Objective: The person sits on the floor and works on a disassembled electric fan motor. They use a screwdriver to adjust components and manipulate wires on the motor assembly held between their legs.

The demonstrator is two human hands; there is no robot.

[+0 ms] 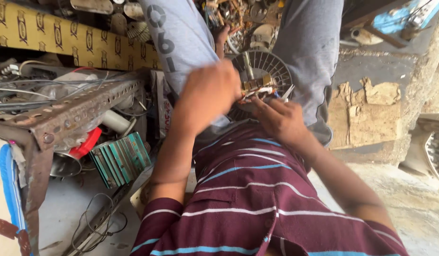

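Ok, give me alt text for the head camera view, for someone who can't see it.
Seen from above, a seated person's left hand and right hand work on a small wired part of a round slotted motor housing between their knees. A rusty perforated metal rack and green finned block stand to the left.

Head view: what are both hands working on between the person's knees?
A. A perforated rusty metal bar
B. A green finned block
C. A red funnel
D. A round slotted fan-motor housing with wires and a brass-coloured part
D: the left hand and right hand meet at the round slotted housing, over its brass-coloured part and wires; the green finned block lies apart at the left.
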